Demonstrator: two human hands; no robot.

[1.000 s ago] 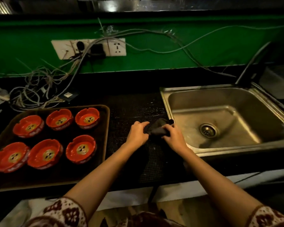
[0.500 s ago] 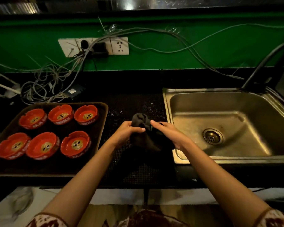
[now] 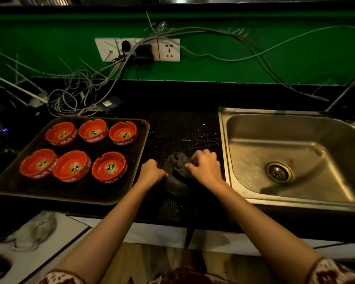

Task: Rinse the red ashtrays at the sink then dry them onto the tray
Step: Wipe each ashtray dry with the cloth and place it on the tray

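Several red ashtrays stand in two rows on the dark tray at the left of the counter. A dark grey cloth lies bunched on the black mesh mat between the tray and the steel sink. My left hand grips the cloth's left edge with curled fingers. My right hand grips its right side, knuckles up, just left of the sink's rim. The sink basin holds nothing.
A tangle of cables and a wall socket strip sit behind the tray against the green wall. A dark tap rises at the sink's back right. White surfaces lie below the counter's front edge.
Half a second ago both hands held the cloth lifted above the mat. Now the cloth is down on the mat with both hands still gripping it.
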